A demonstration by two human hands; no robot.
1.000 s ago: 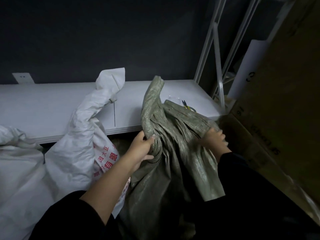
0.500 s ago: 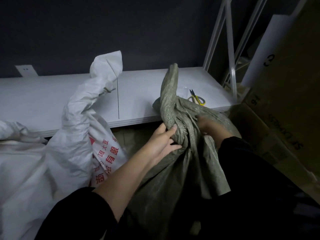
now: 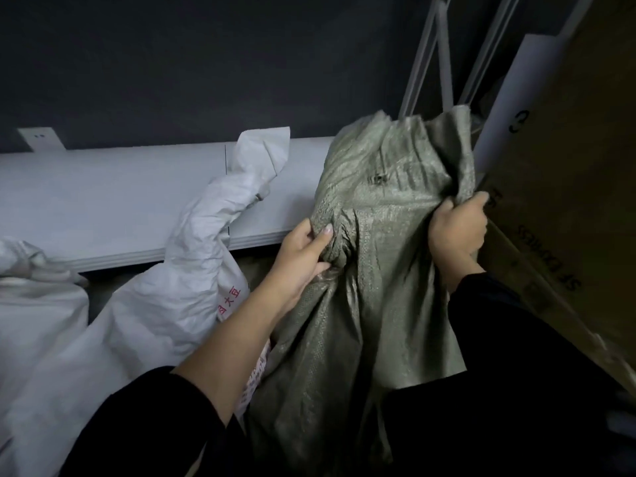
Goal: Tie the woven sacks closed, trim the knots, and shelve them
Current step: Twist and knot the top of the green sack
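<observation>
A green woven sack point(image 3: 371, 304) stands in front of me, its upper part spread wide and raised. My left hand point(image 3: 303, 256) grips a bunch of the fabric on the sack's left side. My right hand point(image 3: 457, 228) grips the fabric on its right edge. To the left leans a white woven sack point(image 3: 155, 304) with red print, its twisted neck tied and pointing up. The scissors seen earlier on the shelf are hidden behind the green sack.
A low white shelf board point(image 3: 103, 201) runs along the dark wall behind the sacks. Another white sack point(image 3: 31, 304) lies at the far left. A large cardboard box point(image 3: 568, 201) stands close on the right, with white rack posts point(image 3: 433, 56) behind.
The green sack's twisted neck has come undone and its top now spreads wide and higher. My right hand moved out to the sack's right edge. The scissors went out of sight.
</observation>
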